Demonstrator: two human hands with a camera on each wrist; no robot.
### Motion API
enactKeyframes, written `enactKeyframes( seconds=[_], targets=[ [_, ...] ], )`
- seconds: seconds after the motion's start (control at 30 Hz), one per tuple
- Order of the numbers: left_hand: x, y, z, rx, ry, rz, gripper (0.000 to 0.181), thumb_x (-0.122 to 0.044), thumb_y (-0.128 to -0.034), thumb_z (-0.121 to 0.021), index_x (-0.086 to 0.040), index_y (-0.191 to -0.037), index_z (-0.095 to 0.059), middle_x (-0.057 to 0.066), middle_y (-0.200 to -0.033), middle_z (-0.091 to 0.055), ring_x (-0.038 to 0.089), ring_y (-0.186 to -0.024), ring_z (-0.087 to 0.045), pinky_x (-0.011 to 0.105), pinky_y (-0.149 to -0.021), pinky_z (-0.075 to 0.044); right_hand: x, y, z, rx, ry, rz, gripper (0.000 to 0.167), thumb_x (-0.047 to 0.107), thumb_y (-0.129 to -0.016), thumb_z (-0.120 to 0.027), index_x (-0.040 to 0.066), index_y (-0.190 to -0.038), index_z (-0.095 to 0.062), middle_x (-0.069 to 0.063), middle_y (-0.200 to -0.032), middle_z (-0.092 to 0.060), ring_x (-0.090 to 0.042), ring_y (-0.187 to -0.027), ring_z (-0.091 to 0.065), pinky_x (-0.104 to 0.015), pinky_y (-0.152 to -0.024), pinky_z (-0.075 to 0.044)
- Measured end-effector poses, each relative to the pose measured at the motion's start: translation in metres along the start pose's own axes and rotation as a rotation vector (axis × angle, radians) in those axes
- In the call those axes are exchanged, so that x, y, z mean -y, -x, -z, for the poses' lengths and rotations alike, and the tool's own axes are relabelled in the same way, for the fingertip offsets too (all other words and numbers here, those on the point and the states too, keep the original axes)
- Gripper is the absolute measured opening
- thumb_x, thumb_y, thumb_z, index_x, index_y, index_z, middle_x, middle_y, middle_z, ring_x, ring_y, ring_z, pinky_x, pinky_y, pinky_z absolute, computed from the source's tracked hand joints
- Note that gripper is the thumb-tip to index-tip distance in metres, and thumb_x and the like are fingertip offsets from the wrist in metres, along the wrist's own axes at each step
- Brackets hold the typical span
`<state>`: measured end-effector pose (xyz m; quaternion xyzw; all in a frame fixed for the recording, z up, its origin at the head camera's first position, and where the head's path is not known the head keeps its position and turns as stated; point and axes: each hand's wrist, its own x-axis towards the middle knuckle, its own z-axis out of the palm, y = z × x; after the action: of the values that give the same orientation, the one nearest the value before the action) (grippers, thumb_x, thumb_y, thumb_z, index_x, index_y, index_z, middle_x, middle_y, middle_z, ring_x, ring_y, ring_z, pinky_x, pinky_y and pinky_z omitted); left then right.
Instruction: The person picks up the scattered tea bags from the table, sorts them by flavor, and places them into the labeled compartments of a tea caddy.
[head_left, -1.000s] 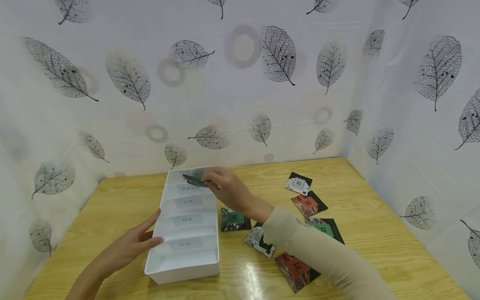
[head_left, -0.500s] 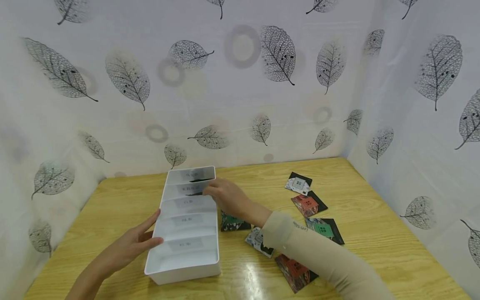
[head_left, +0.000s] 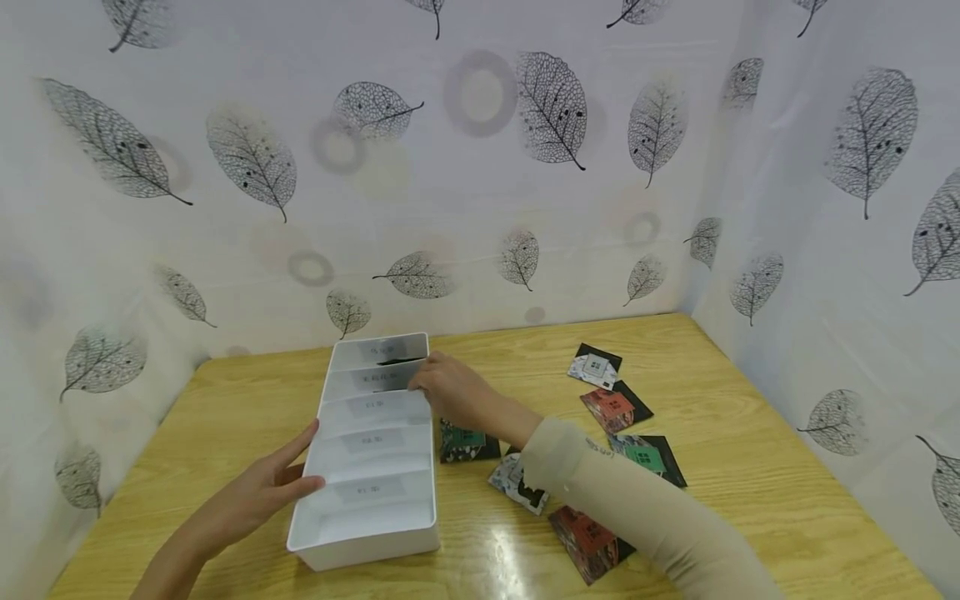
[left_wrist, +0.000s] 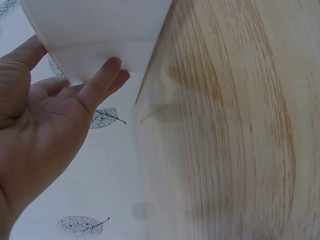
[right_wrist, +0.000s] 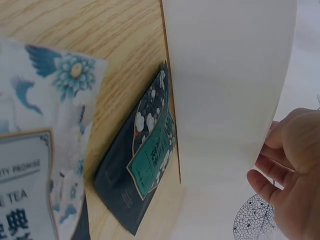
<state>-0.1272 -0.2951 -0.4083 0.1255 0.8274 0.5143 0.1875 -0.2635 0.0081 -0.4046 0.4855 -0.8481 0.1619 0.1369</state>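
A white box with several labelled compartments lies lengthwise on the table. At its left side my left hand touches the outer wall with extended fingers; the left wrist view shows those fingertips against the white plastic. My right hand reaches over the right rim into the second compartment from the far end. Its fingers pinch a dark tea sachet, of which only a thin upper edge shows. The fingertips are hidden in the box. Another dark sachet stands in the farthest compartment.
Right of the box lie a green-labelled sachet, a white-and-blue one and a red one. Farther right are a white sachet, a red one and a green one. A leaf-print curtain surrounds the wooden table.
My right hand has brought the sachet from above the farthest compartment toward me and down into the second one. The left hand has stayed at the box's side.
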Motion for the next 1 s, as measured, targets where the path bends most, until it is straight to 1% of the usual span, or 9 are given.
enactKeyframes(
  seconds=[0.1,0.23,0.33,0.4,0.5,0.57,0.67,0.8,1.0],
  targets=[
    [0.0,0.0,0.0,-0.002,-0.007,0.001,0.084,-0.021,-0.1073,-0.059,-0.003,-0.165,-0.001,0.028,-0.169,0.002,0.053,-0.145,-0.033,0.018,-0.095,-0.045,-0.001,0.001,0.001,0.019,-0.052,-0.021,0.019,-0.001,-0.1,-0.064,0.003,-0.112,-0.077,-0.005,-0.109,-0.076,-0.021,-0.108,-0.065,-0.027,-0.097,-0.05],
    [0.001,0.001,-0.001,-0.004,-0.007,0.001,0.083,-0.022,-0.1073,-0.059,-0.003,-0.165,-0.002,0.027,-0.169,0.002,0.053,-0.145,-0.032,0.016,-0.094,-0.044,-0.005,0.003,0.003,0.031,-0.197,-0.072,0.018,0.004,-0.103,-0.062,0.003,-0.115,-0.076,-0.007,-0.113,-0.075,-0.022,-0.11,-0.065,-0.028,-0.098,-0.05],
    [0.0,0.001,-0.001,-0.006,-0.006,-0.004,0.083,-0.021,-0.1072,-0.059,-0.002,-0.165,-0.002,0.027,-0.169,0.002,0.053,-0.145,-0.032,0.016,-0.094,-0.044,-0.013,0.008,0.007,-0.026,-0.326,-0.131,0.02,0.002,-0.103,-0.06,-0.001,-0.118,-0.073,-0.012,-0.118,-0.073,-0.025,-0.11,-0.067,-0.034,-0.095,-0.053],
    [0.0,0.001,-0.001,-0.008,-0.006,-0.007,0.083,-0.021,-0.1072,-0.059,-0.002,-0.165,-0.002,0.028,-0.169,0.002,0.053,-0.144,-0.032,0.016,-0.094,-0.044,-0.019,0.013,0.009,-0.063,-0.386,-0.174,0.022,0.003,-0.103,-0.06,-0.002,-0.121,-0.071,-0.014,-0.121,-0.072,-0.028,-0.111,-0.067,-0.038,-0.093,-0.055],
    [0.0,0.001,-0.001,-0.014,-0.009,-0.013,0.083,-0.021,-0.1069,-0.06,-0.002,-0.165,-0.003,0.028,-0.169,0.0,0.053,-0.144,-0.033,0.016,-0.094,-0.045,-0.03,0.022,0.012,-0.06,-0.425,-0.2,0.024,0.003,-0.102,-0.062,-0.003,-0.123,-0.07,-0.015,-0.123,-0.071,-0.03,-0.113,-0.066,-0.044,-0.092,-0.055],
    [0.0,0.001,-0.001,-0.016,-0.012,-0.017,0.083,-0.021,-0.1068,-0.06,-0.002,-0.165,-0.003,0.028,-0.169,-0.001,0.053,-0.144,-0.034,0.016,-0.093,-0.045,-0.036,0.029,0.013,-0.007,-0.416,-0.194,0.024,0.004,-0.102,-0.063,-0.002,-0.124,-0.071,-0.015,-0.124,-0.071,-0.03,-0.116,-0.065,-0.046,-0.093,-0.055],
    [0.0,0.001,-0.001,-0.015,-0.01,-0.017,0.083,-0.021,-0.1067,-0.06,-0.002,-0.165,-0.003,0.028,-0.169,-0.001,0.052,-0.144,-0.034,0.015,-0.093,-0.044,-0.043,0.039,0.012,0.109,-0.41,-0.181,0.025,0.005,-0.101,-0.063,-0.002,-0.124,-0.071,-0.015,-0.128,-0.069,-0.031,-0.122,-0.062,-0.046,-0.099,-0.052],
    [0.0,0.0,-0.001,-0.015,-0.008,-0.012,0.084,-0.022,-0.1067,-0.06,-0.002,-0.165,-0.003,0.028,-0.169,0.001,0.053,-0.144,-0.033,0.015,-0.093,-0.045,-0.046,0.049,0.008,0.263,-0.392,-0.151,0.029,0.006,-0.1,-0.064,-0.001,-0.127,-0.07,-0.017,-0.136,-0.064,-0.033,-0.131,-0.057,-0.045,-0.11,-0.044],
    [0.0,0.001,-0.001,-0.017,-0.012,-0.016,0.084,-0.021,-0.1068,-0.06,-0.002,-0.165,-0.002,0.028,-0.169,0.002,0.053,-0.144,-0.033,0.015,-0.093,-0.045,-0.041,0.053,0.007,0.416,-0.294,-0.019,0.04,0.004,-0.098,-0.066,-0.001,-0.137,-0.064,-0.022,-0.147,-0.055,-0.035,-0.138,-0.051,-0.043,-0.115,-0.038]
  ],
)
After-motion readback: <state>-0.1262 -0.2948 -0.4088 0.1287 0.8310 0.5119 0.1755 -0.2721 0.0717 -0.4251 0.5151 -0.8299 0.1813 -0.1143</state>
